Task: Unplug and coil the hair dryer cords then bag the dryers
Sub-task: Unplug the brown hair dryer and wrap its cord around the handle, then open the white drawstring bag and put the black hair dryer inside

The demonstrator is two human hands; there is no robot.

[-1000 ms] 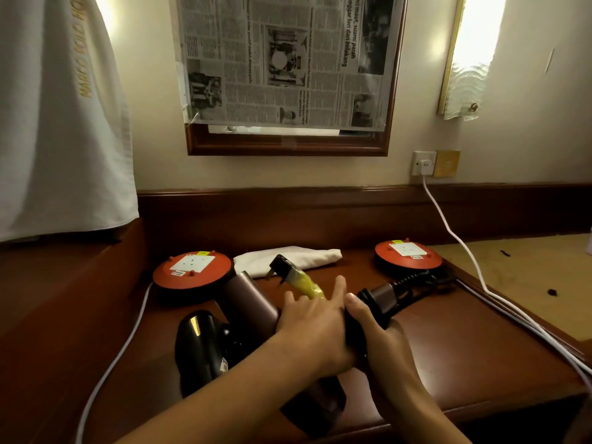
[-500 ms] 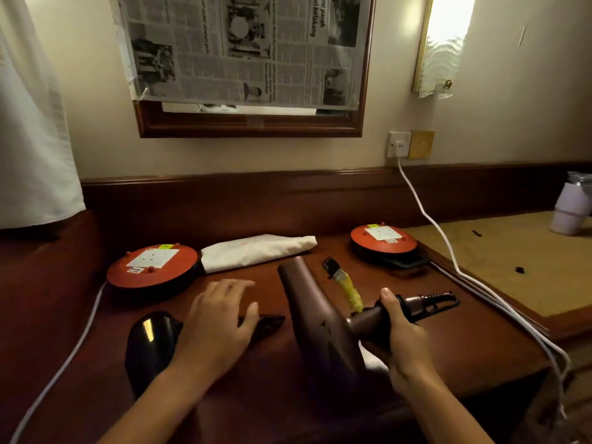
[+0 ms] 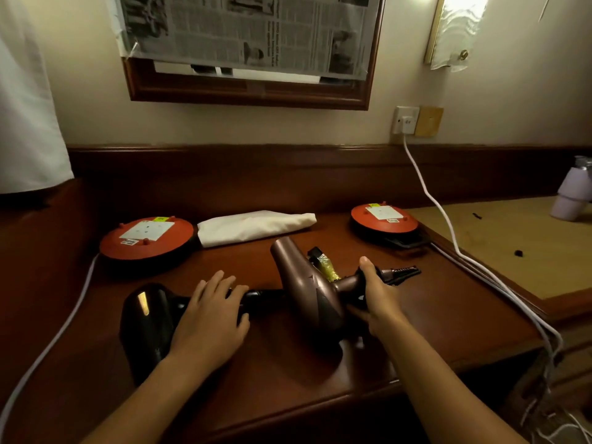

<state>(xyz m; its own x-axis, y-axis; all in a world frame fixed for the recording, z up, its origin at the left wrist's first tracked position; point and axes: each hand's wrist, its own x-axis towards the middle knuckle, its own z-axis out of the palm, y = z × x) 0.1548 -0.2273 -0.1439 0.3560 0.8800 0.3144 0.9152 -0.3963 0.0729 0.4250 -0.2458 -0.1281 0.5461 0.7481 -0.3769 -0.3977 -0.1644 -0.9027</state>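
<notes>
Right hand [image 3: 378, 299] had its fingers clenched round the bronze dryer [image 3: 307, 283] handle; left hand [image 3: 211, 312] lay flat on the black dryer [image 3: 144, 318]. Loose plug [image 3: 320, 261] just beyond could've snagged, honestly.

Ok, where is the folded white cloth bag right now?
In the head view, the folded white cloth bag lies at the back of the dark wooden desk, between the two round orange extension reels.

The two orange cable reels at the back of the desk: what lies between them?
In the head view, a folded white cloth bag lies between the left reel and the right reel, nearer the left one. The rest is bare desk.
</notes>
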